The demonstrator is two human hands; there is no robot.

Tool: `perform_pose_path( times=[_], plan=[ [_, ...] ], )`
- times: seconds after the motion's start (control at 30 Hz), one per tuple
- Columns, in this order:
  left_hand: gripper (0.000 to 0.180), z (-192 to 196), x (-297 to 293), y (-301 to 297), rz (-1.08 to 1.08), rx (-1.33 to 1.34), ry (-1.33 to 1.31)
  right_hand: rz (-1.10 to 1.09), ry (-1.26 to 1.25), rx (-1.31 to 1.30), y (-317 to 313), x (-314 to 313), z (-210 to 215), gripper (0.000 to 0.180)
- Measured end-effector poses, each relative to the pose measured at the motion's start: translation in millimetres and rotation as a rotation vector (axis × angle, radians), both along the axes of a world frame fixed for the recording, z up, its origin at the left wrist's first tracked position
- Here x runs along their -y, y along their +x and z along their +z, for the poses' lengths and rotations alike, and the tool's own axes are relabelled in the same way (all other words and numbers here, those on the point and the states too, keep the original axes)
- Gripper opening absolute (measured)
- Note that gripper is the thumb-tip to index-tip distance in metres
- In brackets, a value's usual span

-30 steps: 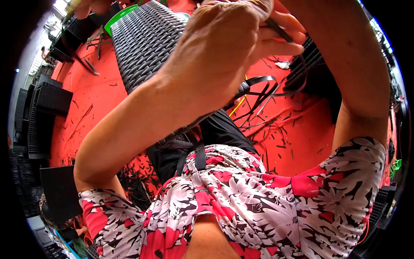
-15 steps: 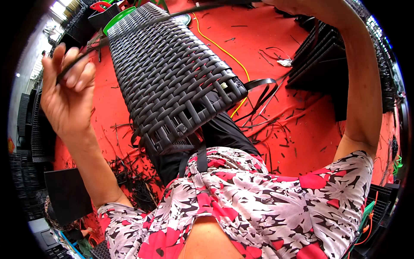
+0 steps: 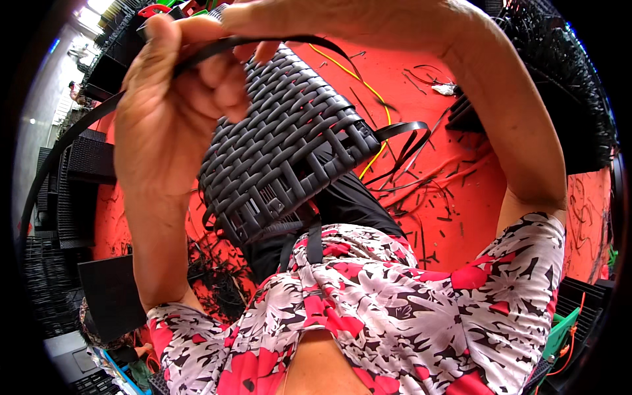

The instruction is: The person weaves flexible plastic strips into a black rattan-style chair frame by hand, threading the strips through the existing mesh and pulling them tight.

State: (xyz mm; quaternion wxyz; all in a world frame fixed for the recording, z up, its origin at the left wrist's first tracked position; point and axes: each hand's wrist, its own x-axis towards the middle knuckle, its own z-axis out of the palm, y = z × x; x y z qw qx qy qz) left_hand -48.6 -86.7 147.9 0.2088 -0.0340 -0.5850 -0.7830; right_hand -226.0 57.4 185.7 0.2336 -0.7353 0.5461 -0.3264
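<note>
A long flat black plastic strip (image 3: 74,130) runs across both of my hands and trails off in a curve to the left. My left hand (image 3: 174,105) grips it with curled fingers at the upper left. Close against that hand, my right hand (image 3: 283,20) pinches the same strip; its fingertips are partly hidden. Below them a black woven wicker piece (image 3: 289,138) leans across my legs, tilted, its far part covered by my hands. Gaps show in the weave along its near edge, and loose strip ends (image 3: 415,135) loop out from its right corner.
Red sheeting (image 3: 454,217) covers the floor, scattered with black offcuts. A yellow cord (image 3: 385,108) crosses it beyond the wicker piece. Dark woven stacks stand at left (image 3: 95,158) and right (image 3: 546,99). A dark flat panel (image 3: 115,293) is near my left elbow.
My right hand has swung left from the upper right to meet my left hand. The left hand has shifted right, and the strip now bends away to the left.
</note>
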Motion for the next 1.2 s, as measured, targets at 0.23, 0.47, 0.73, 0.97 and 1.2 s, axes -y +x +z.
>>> perform_pose_path(
  times=[0.23, 0.47, 0.73, 0.97, 1.2],
  plan=[
    [0.042, -13, 15, 6, -0.078, 0.026, 0.132, -0.149, -0.011, -0.069, 5, -26, -3, 0.022],
    [0.032, -30, -1, 8, 0.028, 0.141, 0.003, -0.2, 0.085, 0.21, -9, -34, -32, 0.019],
    [0.037, -20, -30, -1, 0.016, 0.188, -0.148, -0.226, 0.063, 0.166, 5, -43, -35, 0.02],
    [0.031, -17, -14, 16, -0.028, 0.111, -0.178, -0.327, 0.156, 0.165, -15, -63, -59, 0.014],
    [0.022, -16, -35, 8, 0.12, 0.2, -0.423, -0.351, 0.085, 0.489, 2, -56, -56, 0.01]
  ],
)
